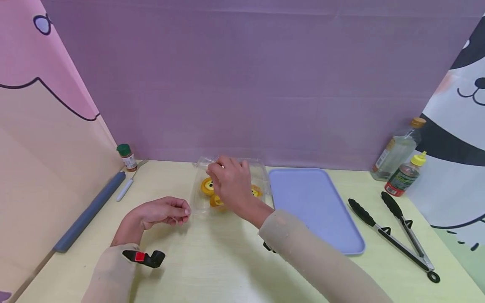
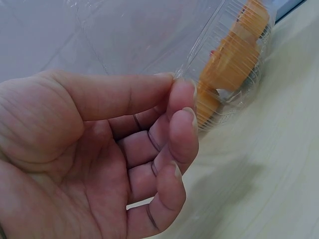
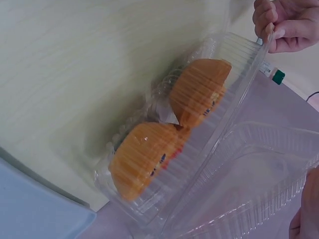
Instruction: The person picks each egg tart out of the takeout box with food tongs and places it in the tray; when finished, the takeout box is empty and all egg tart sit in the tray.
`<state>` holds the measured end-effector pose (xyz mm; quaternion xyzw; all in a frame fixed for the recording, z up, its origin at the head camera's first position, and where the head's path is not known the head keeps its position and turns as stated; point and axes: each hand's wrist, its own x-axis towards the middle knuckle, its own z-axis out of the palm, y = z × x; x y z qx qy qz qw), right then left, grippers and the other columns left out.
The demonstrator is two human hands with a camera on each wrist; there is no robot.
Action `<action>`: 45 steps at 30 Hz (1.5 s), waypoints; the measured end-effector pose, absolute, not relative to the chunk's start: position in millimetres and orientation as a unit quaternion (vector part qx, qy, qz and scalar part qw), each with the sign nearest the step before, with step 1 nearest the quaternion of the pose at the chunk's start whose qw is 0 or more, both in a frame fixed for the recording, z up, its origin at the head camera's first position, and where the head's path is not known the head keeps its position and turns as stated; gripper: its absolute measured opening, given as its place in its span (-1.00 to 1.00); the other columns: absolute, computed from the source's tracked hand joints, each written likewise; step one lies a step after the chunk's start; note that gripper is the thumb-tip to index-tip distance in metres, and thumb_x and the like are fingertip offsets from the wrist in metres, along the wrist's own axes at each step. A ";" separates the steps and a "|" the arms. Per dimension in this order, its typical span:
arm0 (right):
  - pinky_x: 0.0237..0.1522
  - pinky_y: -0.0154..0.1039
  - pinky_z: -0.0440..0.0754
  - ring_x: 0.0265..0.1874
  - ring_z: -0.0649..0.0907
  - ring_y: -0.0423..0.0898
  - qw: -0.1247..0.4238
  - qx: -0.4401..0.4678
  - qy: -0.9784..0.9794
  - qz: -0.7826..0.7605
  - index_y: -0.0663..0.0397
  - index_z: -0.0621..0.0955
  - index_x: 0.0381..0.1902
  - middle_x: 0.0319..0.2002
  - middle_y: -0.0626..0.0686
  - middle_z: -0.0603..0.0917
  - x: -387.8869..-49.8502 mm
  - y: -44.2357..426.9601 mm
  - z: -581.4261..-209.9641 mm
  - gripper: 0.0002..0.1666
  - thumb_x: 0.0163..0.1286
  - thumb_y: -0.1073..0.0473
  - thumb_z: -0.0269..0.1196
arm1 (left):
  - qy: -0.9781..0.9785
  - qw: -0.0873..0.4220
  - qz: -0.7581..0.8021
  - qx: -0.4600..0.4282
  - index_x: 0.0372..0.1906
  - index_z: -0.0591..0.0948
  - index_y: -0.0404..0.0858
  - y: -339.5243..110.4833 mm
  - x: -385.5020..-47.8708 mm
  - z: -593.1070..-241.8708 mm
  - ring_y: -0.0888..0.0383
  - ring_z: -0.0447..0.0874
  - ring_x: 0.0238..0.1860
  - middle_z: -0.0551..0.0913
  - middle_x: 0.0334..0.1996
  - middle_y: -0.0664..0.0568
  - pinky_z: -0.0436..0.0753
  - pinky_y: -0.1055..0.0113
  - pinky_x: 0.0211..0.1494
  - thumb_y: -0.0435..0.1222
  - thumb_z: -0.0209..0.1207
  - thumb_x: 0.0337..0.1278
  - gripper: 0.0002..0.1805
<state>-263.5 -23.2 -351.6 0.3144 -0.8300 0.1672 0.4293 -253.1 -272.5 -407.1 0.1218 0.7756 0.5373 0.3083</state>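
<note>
A clear plastic hinged container (image 1: 195, 198) stands at the back middle of the table, its lid (image 3: 269, 164) raised. Inside lie several orange-yellow tart-shaped pieces (image 1: 207, 186) with dark marks on their tops; in the right wrist view two orange pieces (image 3: 199, 92) show through the ribbed wall. With thumb and index finger, my left hand (image 1: 166, 211) pinches the container's near left rim. Above the container, my right hand (image 1: 233, 185) holds the lid's edge with curled fingers and hides part of the contents. Only a bit of that hand shows in the right wrist view.
A light blue tray (image 1: 310, 206) lies right of the container. Farther right are black-handled tongs (image 1: 401, 235), a clear bottle (image 1: 395, 151) and a yellow-capped bottle (image 1: 405, 174). At left sit a green-capped jar (image 1: 127, 158), a light-handled utensil (image 1: 125, 190) and a dark blue roll (image 1: 91, 210).
</note>
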 end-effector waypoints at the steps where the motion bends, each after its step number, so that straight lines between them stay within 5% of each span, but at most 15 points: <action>1: -0.30 -0.21 0.36 -0.33 0.62 -0.15 0.432 0.316 -0.828 0.166 -0.15 0.73 -0.31 -0.34 -0.12 0.61 -264.3 -23.0 -350.8 -0.89 0.42 0.06 0.29 | 0.776 0.307 0.538 0.123 -0.14 0.55 -0.42 -272.5 -253.3 -406.9 0.14 0.55 -0.30 0.63 -0.38 0.08 0.54 0.34 -0.22 -0.21 0.14 0.41 -0.71; 16: -0.30 -0.19 0.25 -0.33 0.47 -0.12 0.434 0.315 -0.840 0.077 -0.21 0.70 -0.28 -0.31 -0.13 0.59 -278.4 -23.8 -321.3 -0.83 0.47 -0.04 0.23 | 0.775 0.301 0.543 0.116 -0.21 0.57 -0.28 -271.9 -251.6 -406.8 0.16 0.57 -0.30 0.63 -0.37 0.09 0.56 0.33 -0.21 -0.21 0.14 0.41 -0.81; 23: -0.22 -0.17 0.29 -0.25 0.48 -0.14 0.416 0.298 -0.859 0.024 -0.30 0.71 -0.18 -0.24 -0.17 0.60 -283.0 -23.2 -318.9 -0.77 0.49 -0.16 0.16 | 0.776 0.293 0.543 0.128 -0.15 0.53 -0.41 -270.1 -249.3 -405.6 0.15 0.57 -0.31 0.62 -0.37 0.08 0.56 0.34 -0.23 -0.21 0.12 0.43 -0.72; 45: -0.15 -0.08 0.38 -0.20 0.51 -0.09 0.430 0.241 -0.867 0.069 -0.24 0.72 -0.34 -0.32 -0.12 0.61 -314.7 -18.8 -294.4 -0.69 0.42 -0.24 0.21 | 0.787 0.278 0.536 0.126 -0.11 0.51 -0.45 -261.6 -246.5 -400.9 0.14 0.55 -0.30 0.59 -0.36 0.05 0.55 0.31 -0.22 -0.20 0.10 0.45 -0.68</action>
